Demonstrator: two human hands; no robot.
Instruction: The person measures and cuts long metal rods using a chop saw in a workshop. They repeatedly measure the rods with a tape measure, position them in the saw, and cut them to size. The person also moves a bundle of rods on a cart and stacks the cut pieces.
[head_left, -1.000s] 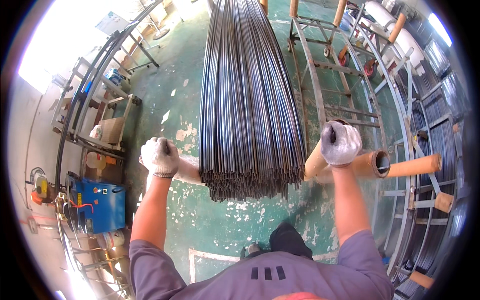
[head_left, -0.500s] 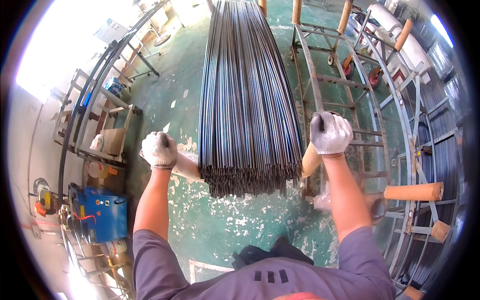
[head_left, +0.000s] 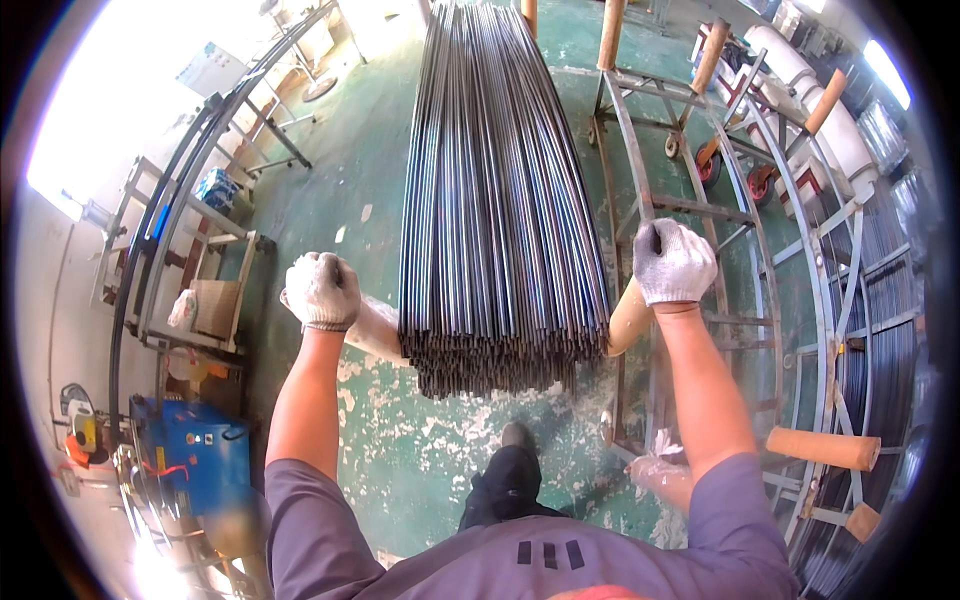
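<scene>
One bundle of long, dark metallic rods [head_left: 500,220], lying between two posts, cut ends facing the person. Left hand [head_left: 322,290], gloved, fingers curled around the pale post [head_left: 376,330]. Right hand [head_left: 675,262], gloved, closed around the tan post [head_left: 629,318]. Green floor [head_left: 400,450], paint chipped.

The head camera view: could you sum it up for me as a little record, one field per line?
Left hand: gloved, closed on the upper end of a pale tube
Right hand: gloved, closed on the upper end of a tan tube
Between the tubes: a large bundle of long, thin, dark rods, near ends uneven
Floor: green, with pale worn patches
Far left: blue cabinet
Right: metal frame
Unclear: what supports the rods
</scene>
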